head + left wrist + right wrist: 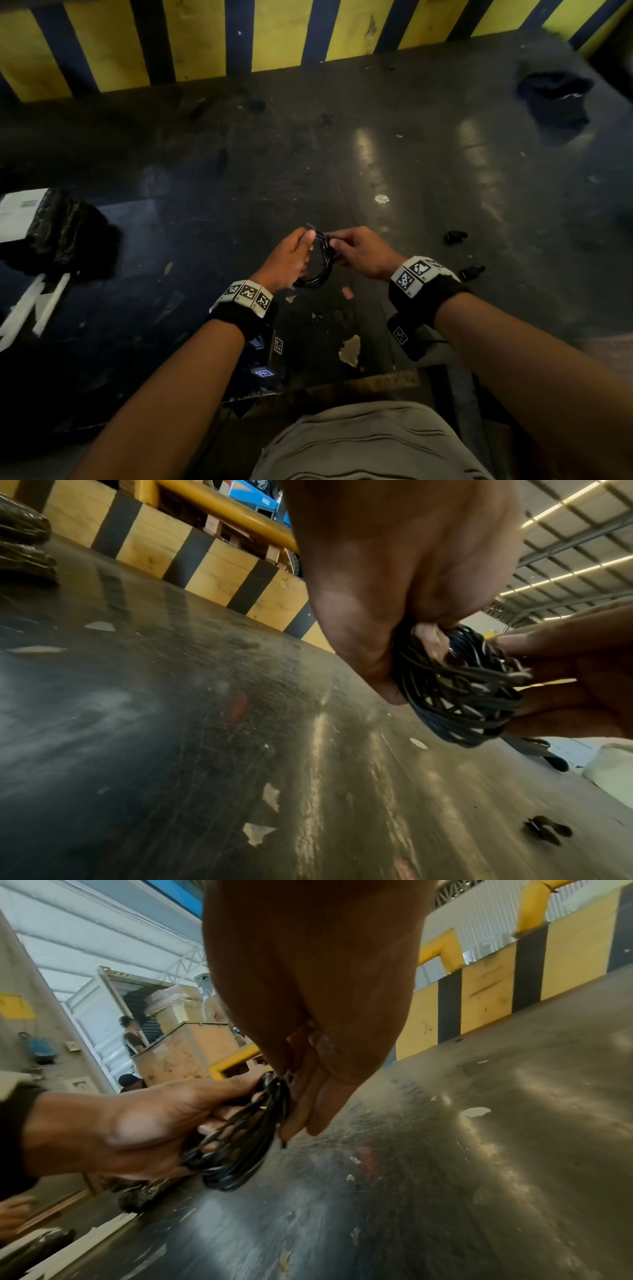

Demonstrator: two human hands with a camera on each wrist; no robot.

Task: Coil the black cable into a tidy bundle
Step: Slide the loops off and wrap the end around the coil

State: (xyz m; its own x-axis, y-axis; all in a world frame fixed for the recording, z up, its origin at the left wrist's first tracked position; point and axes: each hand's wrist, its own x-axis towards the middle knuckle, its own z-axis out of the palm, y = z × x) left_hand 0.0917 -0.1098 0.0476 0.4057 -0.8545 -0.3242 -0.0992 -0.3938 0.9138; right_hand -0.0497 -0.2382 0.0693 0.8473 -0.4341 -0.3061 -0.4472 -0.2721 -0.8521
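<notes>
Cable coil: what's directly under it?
Only the dark tabletop; the cable coil is held above it by left hand and right hand. Fingers cover its far side.

A dark scuffed worktop [376, 144] stood before a yellow-and-black striped barrier [205, 37]; a dark cap [555, 92] lay far right.

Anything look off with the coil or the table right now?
The coiled black cable isn't tidy yet: its loops cross and splay between the left hand and right hand, and a short end pokes out on top. The dark worn tabletop has chipped patches and small scraps, nothing spilled.
</notes>
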